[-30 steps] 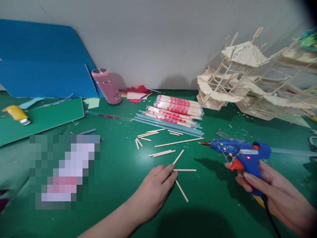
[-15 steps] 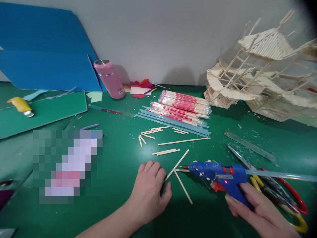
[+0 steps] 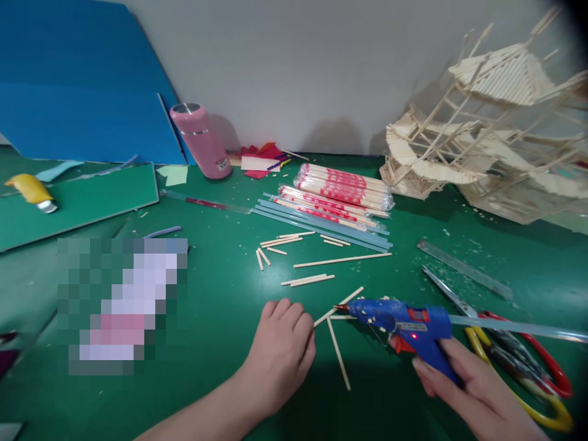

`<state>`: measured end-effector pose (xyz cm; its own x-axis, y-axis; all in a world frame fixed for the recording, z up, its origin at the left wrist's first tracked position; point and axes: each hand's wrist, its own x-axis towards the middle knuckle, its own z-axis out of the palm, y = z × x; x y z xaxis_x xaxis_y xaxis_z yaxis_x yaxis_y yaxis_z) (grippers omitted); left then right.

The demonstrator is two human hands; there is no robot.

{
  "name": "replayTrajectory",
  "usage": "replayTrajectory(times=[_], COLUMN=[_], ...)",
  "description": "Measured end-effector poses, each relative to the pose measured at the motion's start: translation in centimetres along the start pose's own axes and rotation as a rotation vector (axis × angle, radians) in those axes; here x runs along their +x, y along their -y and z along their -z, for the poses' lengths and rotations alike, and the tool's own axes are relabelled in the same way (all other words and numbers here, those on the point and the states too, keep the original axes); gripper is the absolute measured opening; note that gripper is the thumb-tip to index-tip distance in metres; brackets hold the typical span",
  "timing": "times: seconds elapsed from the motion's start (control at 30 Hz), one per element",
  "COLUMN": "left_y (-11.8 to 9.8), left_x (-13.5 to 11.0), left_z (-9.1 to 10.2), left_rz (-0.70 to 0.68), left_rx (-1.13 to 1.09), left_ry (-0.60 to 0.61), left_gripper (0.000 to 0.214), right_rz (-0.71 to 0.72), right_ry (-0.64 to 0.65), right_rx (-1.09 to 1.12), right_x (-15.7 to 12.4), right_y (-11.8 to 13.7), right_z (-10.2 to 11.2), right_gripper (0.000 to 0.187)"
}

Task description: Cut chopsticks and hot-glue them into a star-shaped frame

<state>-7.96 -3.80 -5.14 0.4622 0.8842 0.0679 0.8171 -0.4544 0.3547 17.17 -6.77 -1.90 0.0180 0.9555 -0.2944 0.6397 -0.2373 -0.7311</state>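
My right hand [image 3: 473, 392] grips a blue hot-glue gun [image 3: 404, 321] with a red light lit and a clear glue stick out its back. The gun's nozzle points left at three thin wooden sticks [image 3: 337, 352] that meet on the green table [image 3: 220, 294]. My left hand [image 3: 282, 352] rests on the table just left of those sticks, fingers curled with the tips by the end of one stick; whether they pinch it is hidden.
Loose short sticks [image 3: 298, 260], pale blue rods and wrapped chopstick packs [image 3: 342, 193] lie behind. A stick-built model [image 3: 487, 135] stands at the back right. Scissors [image 3: 523, 361] and a clear ruler [image 3: 463, 269] lie right. Pink bottle [image 3: 202, 141], blue boards [image 3: 82, 98] and a yellow knife [image 3: 32, 191] are at the left.
The glue gun has come down and left from above the table to the sticks' meeting point. My left hand curled and drew back slightly; one stick swung flatter.
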Motion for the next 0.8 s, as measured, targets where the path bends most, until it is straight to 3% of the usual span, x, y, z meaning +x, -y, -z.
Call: replayTrajectory(times=[0.2, 0.33, 0.63, 0.8], left_y=[-0.1, -0.2, -1.9, -2.3], left_x=[0.0, -0.3, -1.0, -1.1], left_z=[0.0, 0.0, -0.3, -0.8], left_rz=[0.017, -0.009, -0.474, -0.536], left_rx=[-0.015, -0.038, 0.123, 0.159], left_ry=[0.012, -0.043, -0.040, -0.012], left_gripper=[0.022, 0.018, 0.032, 0.031], right_rz=[0.037, 0.013, -0.045, -0.054], right_ry=[0.053, 0.049, 0.014, 0.097], right_rx=[-0.053, -0.052, 0.031, 0.028], right_x=[0.0, -0.3, -0.6, -0.6], right_y=[-0.3, -0.7, -1.2, -1.3], right_z=[0.2, -0.1, -0.6, -0.3], right_gripper=[0.019, 0.020, 0.027, 0.035])
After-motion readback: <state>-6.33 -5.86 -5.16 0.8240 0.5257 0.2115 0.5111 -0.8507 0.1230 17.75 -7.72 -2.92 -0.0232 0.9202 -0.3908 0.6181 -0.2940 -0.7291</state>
